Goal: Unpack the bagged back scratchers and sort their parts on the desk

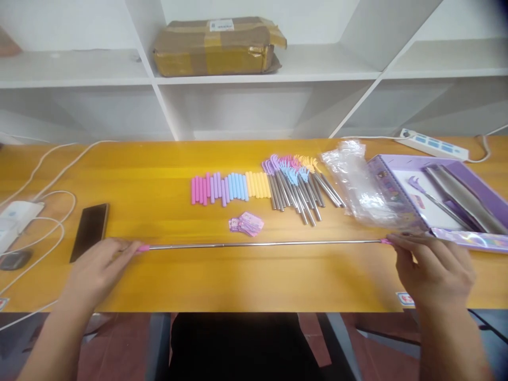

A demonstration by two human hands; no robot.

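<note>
A thin metal telescopic back scratcher point(262, 244) with pink ends is drawn out long between my hands, just in front of me. My left hand point(101, 264) is closed round its pink left end. Closed fingers of my right hand point(434, 267) grip the pink right end and mostly hide it. Beyond the rod lie pink, purple, blue and yellow handle tubes point(228, 188) in a row. Beside them is a pile of back scratchers point(297, 185) with coloured claw heads and metal shafts. Small printed pink cards point(246, 224) lie between the tubes and the rod.
At right, a purple box point(400, 203) holds a purple back scratcher and grey sleeves, with clear plastic bags point(353, 185) beside it. A phone point(90, 230), cables and a power strip point(18, 222) are at left. Another power strip point(434, 144) lies behind the box. A taped carton point(218, 47) sits on the shelf.
</note>
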